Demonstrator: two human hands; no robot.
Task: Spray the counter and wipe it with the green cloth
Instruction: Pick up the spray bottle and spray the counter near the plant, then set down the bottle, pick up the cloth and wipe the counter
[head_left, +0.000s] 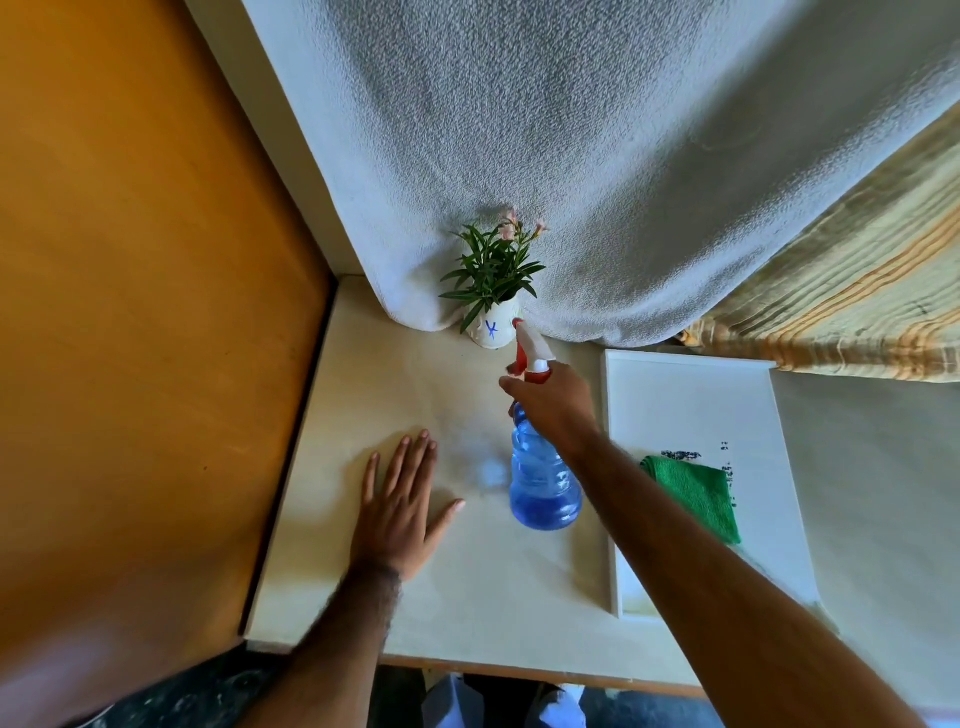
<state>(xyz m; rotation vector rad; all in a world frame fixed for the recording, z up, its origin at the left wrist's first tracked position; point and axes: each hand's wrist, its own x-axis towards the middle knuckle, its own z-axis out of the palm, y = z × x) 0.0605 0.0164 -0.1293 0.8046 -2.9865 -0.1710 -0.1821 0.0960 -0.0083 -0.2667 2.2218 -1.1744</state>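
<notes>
**benchwatcher:** So what's the right hand (553, 405) doing? Looks like it's got the spray bottle (543, 480).

**mopsy_k:** Yep, wrapped around the neck of the blue see-through spray bottle, just under the red and white trigger head (530, 351). Fingers are curled closed on it. Nozzle points away from the person, toward the little white vase (493, 330) with the green plant and pink flowers (493, 265). Bottle is upright with some blue liquid in the lower part. Can't tell if its base is touching the bench (467, 597) or just above it.

**benchwatcher:** And the left hand (402, 512)?

**mopsy_k:** Flat on the cream bench, palm down, fingers spread wide, holding nothing. It's just left of the bottle, with a pale blurry patch on the surface between them.

**benchwatcher:** Where's the green cloth (698, 493)?

**mopsy_k:** Folded up on the white tray (691, 395) to the right of the bottle, partly hidden behind the right forearm. Neither hand is touching it. There are some dark specks on the tray near it, too small to make out.

**benchwatcher:** Background?

**mopsy_k:** White textured fabric (597, 156) hanging behind the vase, a striped cloth (857, 301) at right, and an orange-brown wooden panel (130, 312) on the left.
</notes>
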